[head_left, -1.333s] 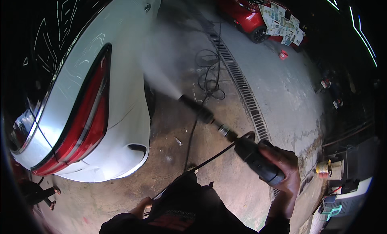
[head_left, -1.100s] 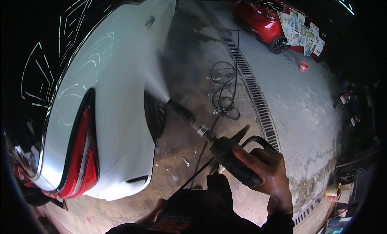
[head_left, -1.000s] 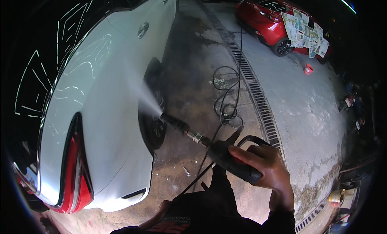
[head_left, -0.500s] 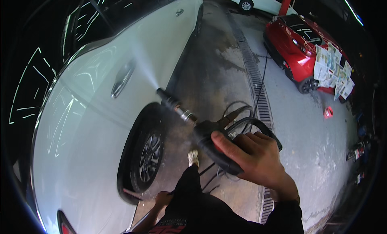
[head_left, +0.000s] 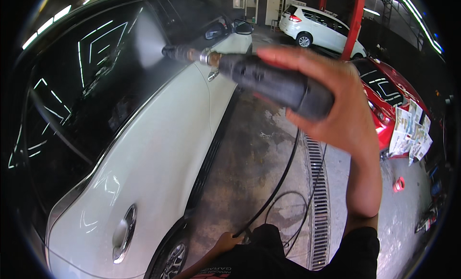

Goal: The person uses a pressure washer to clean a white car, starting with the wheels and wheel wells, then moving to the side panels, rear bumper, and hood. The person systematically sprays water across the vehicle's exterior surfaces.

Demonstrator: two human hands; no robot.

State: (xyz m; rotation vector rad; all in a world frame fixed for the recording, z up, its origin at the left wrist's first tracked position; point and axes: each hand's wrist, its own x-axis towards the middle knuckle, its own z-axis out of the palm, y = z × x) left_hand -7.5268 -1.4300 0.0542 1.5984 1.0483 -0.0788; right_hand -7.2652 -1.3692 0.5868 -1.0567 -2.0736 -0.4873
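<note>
My right hand (head_left: 348, 115), raised at upper middle right, is wrapped round the grip of a black pressure washer gun (head_left: 273, 84). The gun points left, and from its nozzle (head_left: 170, 52) a white fan of spray (head_left: 148, 41) meets the dark side window (head_left: 103, 62) of a white car (head_left: 158, 115). A black hose (head_left: 286, 171) hangs below the gun and curves down to my left hand (head_left: 223, 244). Low in front of my body, that hand is closed round the hose, its fingers partly hidden.
A grated floor drain (head_left: 315, 197) runs along the floor on my right. Beyond it stands a red car (head_left: 379, 103) with newspaper sheets (head_left: 410, 135) on it. A red post (head_left: 354, 24) and another white car (head_left: 319, 24) are farther back. A red roll (head_left: 399, 184) lies on the floor.
My right hand has lifted the gun up and forward; the spray has moved from the door panel to the side window. The view has tilted up, and my left hand now shows with the hose.
</note>
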